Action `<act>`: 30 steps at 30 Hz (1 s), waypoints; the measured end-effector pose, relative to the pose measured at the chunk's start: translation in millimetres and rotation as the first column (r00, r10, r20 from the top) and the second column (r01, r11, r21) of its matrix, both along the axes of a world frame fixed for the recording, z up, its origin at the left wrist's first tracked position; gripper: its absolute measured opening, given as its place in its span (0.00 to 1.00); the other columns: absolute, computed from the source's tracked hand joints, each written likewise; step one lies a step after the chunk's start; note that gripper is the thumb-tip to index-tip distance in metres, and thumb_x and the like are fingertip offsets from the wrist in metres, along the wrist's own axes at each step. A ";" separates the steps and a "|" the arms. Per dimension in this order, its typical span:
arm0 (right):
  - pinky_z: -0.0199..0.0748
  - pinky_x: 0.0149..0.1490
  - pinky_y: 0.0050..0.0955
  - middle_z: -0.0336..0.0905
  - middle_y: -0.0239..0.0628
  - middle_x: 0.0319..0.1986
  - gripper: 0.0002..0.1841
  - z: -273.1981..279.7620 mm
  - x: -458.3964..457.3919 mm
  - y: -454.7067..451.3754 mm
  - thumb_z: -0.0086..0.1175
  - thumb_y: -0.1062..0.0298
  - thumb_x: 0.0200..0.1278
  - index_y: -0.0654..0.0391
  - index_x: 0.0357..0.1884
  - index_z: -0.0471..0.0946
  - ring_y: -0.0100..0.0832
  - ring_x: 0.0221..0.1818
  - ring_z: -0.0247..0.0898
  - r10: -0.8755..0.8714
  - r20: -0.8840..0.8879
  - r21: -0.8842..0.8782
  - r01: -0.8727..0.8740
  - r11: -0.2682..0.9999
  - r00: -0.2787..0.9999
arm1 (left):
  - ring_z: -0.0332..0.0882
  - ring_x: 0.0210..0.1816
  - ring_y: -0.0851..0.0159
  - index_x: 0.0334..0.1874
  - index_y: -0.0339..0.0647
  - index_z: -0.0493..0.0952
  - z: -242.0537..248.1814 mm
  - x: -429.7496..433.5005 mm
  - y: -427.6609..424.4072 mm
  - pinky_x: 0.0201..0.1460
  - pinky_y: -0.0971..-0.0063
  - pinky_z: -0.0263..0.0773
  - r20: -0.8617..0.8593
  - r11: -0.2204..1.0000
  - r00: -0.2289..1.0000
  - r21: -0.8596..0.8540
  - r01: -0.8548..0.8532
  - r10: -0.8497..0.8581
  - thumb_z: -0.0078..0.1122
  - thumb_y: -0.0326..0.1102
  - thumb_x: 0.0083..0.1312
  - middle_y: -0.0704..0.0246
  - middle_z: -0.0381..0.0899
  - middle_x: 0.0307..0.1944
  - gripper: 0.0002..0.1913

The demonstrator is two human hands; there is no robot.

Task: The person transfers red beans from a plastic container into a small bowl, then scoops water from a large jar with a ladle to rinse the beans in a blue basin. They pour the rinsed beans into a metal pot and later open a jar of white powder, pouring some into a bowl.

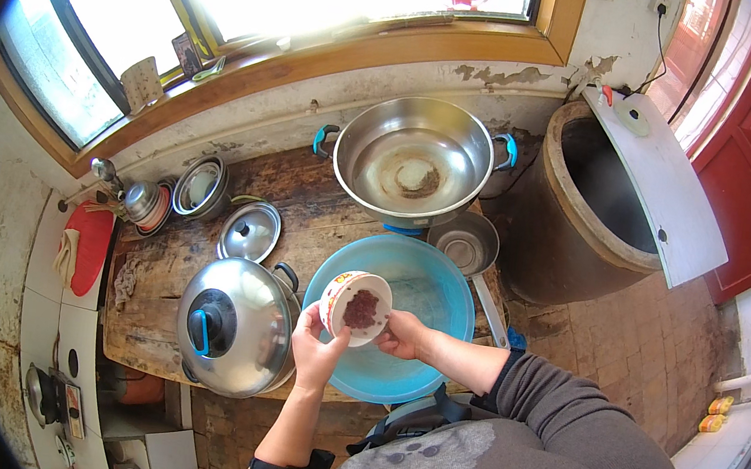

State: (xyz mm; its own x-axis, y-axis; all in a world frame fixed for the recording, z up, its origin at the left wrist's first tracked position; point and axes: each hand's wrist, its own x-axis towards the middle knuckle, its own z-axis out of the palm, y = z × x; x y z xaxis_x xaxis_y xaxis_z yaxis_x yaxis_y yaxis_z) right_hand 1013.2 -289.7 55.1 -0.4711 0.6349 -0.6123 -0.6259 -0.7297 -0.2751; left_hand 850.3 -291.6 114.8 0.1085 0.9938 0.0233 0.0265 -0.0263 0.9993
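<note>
Both my hands hold a small white bowl [382,311] with a red and yellow pattern on its outside. My left hand [318,354] grips the near left rim, the thumb over the edge. My right hand [403,336] supports the right side. Small dark red beans or grains [361,309] lie together inside the tilted bowl. Beneath it is a large translucent blue plastic basin [399,381] on the wooden table. To the left of my left hand stands a large steel pot with a domed lid [258,332], its knob blue and black.
Behind the basin sits a wide steel pan [387,137] with blue handles. A small saucepan [464,242] is right of it, its handle [489,312] over the table edge. Steel bowls [201,185] and a lid [249,232] stand left. A big earthenware vat [529,246] is partly covered by a board [675,201].
</note>
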 end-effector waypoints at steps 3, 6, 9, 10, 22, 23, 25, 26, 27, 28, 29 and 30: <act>0.45 0.15 0.12 0.61 0.27 0.22 0.10 1.6 0.8 -0.1 0.36 0.60 0.65 0.51 0.30 0.67 0.17 0.17 0.51 0.010 -0.001 0.016 -0.010 1.000 1.000 | 0.72 0.44 0.70 0.48 0.29 0.66 2.2 0.8 0.3 0.50 0.78 0.67 -0.023 0.999 1.000 0.034 0.018 -0.017 0.63 0.24 0.46 0.64 0.73 0.42 0.25; 0.45 0.14 0.11 0.61 0.27 0.21 0.10 3.2 1.1 -0.1 0.36 0.60 0.65 0.51 0.30 0.67 0.17 0.17 0.51 0.022 0.002 0.022 -0.022 1.000 1.000 | 0.72 0.46 0.70 0.50 0.29 0.65 5.0 1.4 0.8 0.53 0.77 0.66 -0.049 0.999 0.998 0.035 0.036 -0.035 0.61 0.22 0.47 0.64 0.72 0.43 0.26; 0.44 0.14 0.12 0.62 0.26 0.22 0.09 3.4 0.4 0.5 0.36 0.61 0.66 0.51 0.31 0.67 0.17 0.16 0.51 0.030 0.005 0.016 -0.030 0.999 1.000 | 0.71 0.47 0.69 0.50 0.29 0.65 7.0 2.4 0.7 0.53 0.76 0.66 -0.063 0.999 0.998 0.027 0.029 -0.028 0.61 0.22 0.46 0.62 0.72 0.44 0.26; 0.44 0.14 0.12 0.62 0.26 0.22 0.09 3.2 0.0 0.8 0.36 0.61 0.66 0.50 0.32 0.67 0.17 0.16 0.51 0.030 0.010 0.017 -0.031 0.999 0.999 | 0.71 0.47 0.69 0.50 0.28 0.65 7.3 2.7 0.6 0.53 0.76 0.66 -0.071 0.999 0.997 0.035 0.029 -0.027 0.61 0.23 0.46 0.62 0.72 0.44 0.26; 0.40 0.13 0.13 0.58 0.23 0.19 0.09 -5.0 -2.6 4.6 0.36 0.63 0.65 0.48 0.28 0.66 0.16 0.13 0.45 0.066 0.003 0.043 -0.066 0.997 0.998 | 0.71 0.45 0.71 0.49 0.30 0.66 3.5 2.5 3.8 0.51 0.77 0.66 -0.154 0.991 0.988 0.130 0.013 0.008 0.61 0.24 0.47 0.64 0.73 0.42 0.25; 0.39 0.13 0.13 0.59 0.23 0.19 0.09 -5.2 -2.8 5.0 0.36 0.63 0.65 0.48 0.28 0.66 0.16 0.13 0.45 0.062 0.002 0.038 -0.062 0.997 0.998 | 0.71 0.45 0.71 0.49 0.30 0.66 3.3 2.1 4.0 0.51 0.78 0.66 -0.158 0.991 0.987 0.132 0.014 0.007 0.61 0.24 0.47 0.65 0.73 0.42 0.24; 0.39 0.14 0.14 0.58 0.25 0.19 0.09 -4.8 -2.7 5.6 0.36 0.63 0.63 0.49 0.26 0.65 0.16 0.14 0.45 0.058 -0.009 0.043 -0.058 0.997 0.998 | 0.71 0.45 0.71 0.49 0.30 0.66 3.3 1.3 4.3 0.51 0.78 0.66 -0.163 0.991 0.987 0.135 0.015 0.007 0.61 0.24 0.47 0.65 0.73 0.42 0.24; 0.39 0.14 0.15 0.58 0.26 0.18 0.09 -4.2 -2.6 5.8 0.36 0.63 0.62 0.50 0.25 0.65 0.17 0.14 0.45 0.056 -0.014 0.045 -0.055 0.997 0.998 | 0.71 0.45 0.71 0.49 0.30 0.66 3.2 0.7 4.3 0.51 0.78 0.66 -0.164 0.991 0.986 0.136 0.016 0.007 0.61 0.24 0.47 0.65 0.73 0.42 0.24; 0.39 0.14 0.15 0.58 0.26 0.18 0.09 -3.5 -2.5 6.0 0.36 0.63 0.62 0.50 0.25 0.65 0.17 0.14 0.45 0.058 -0.011 0.045 -0.057 0.997 0.998 | 0.71 0.45 0.71 0.48 0.30 0.66 3.1 0.3 4.3 0.51 0.78 0.66 -0.165 0.991 0.986 0.136 0.016 0.007 0.60 0.24 0.47 0.65 0.73 0.42 0.24; 0.39 0.14 0.15 0.58 0.26 0.18 0.09 -2.6 -2.6 6.0 0.36 0.63 0.63 0.49 0.25 0.65 0.17 0.14 0.45 0.060 -0.009 0.045 -0.060 0.997 0.998 | 0.72 0.44 0.72 0.49 0.30 0.66 3.0 -0.1 4.1 0.50 0.78 0.66 -0.164 0.990 0.986 0.139 0.016 0.007 0.60 0.24 0.47 0.65 0.73 0.42 0.24; 0.39 0.14 0.15 0.58 0.26 0.18 0.09 -1.8 -2.8 6.0 0.36 0.63 0.63 0.49 0.25 0.65 0.17 0.14 0.45 0.061 -0.017 0.055 -0.059 0.997 0.998 | 0.72 0.44 0.72 0.49 0.30 0.66 2.7 -0.4 4.0 0.50 0.79 0.67 -0.164 0.990 0.986 0.142 0.016 0.008 0.60 0.24 0.47 0.65 0.73 0.42 0.24; 0.39 0.14 0.15 0.58 0.26 0.19 0.09 -1.1 -3.2 5.8 0.36 0.63 0.63 0.49 0.26 0.65 0.17 0.14 0.45 0.060 -0.006 0.046 -0.060 0.997 0.998 | 0.72 0.44 0.72 0.49 0.30 0.66 2.5 -0.7 4.0 0.49 0.79 0.67 -0.164 0.989 0.986 0.146 0.016 0.009 0.60 0.24 0.48 0.65 0.73 0.42 0.24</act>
State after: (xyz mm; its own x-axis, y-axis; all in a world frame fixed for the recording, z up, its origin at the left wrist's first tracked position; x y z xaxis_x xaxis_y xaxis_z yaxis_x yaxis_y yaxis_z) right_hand 1010.0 -283.9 54.0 -0.5136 0.6326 -0.5796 -0.5833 -0.7529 -0.3048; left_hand 849.6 -287.6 117.4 0.1263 0.9806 0.1502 0.1893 -0.1725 0.9667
